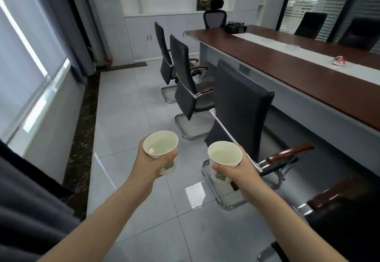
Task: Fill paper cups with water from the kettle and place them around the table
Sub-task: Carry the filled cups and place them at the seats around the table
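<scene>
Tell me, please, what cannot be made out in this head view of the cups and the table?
- Green prints on left cup and right cup: head view, partly covered by the left hand and right hand.
- Table: head view, near end cut off by the right edge.
- Pink-white object on the table: head view, too blurred to identify.

This is an office meeting room: a long brown table runs ahead and right of the fingers, a row of black chairs lines it just beyond them, white cabinets fill the wall far ahead of them, and blinds hang to their left.
</scene>
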A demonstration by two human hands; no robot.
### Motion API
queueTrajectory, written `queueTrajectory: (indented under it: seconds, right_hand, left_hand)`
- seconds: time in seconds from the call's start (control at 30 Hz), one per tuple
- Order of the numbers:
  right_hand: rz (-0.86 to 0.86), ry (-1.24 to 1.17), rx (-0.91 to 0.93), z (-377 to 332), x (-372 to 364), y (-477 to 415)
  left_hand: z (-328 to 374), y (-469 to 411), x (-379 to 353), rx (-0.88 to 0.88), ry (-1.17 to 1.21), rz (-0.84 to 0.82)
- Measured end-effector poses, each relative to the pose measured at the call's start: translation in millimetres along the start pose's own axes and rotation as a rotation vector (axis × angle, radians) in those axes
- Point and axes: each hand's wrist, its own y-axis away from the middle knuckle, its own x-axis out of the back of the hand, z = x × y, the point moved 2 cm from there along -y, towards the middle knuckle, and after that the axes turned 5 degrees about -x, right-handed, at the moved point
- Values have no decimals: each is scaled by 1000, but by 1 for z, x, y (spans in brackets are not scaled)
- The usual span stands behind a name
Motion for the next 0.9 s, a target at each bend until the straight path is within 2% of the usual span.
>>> queueTrajectory:
  seconds: [0.3,0.67,0.9]
  right_hand:
    - [93,-14,45,-48,-14,-141]
    - [340,20,3,-65,-15,-235]
    - [523,-28,-20,-79,-49,-305]
  left_hand:
    - [18,-163,-18,18,-49,-130]
    - [9,-322,-49,73,-18,-414]
    - [18,-425,-49,122,9,-582]
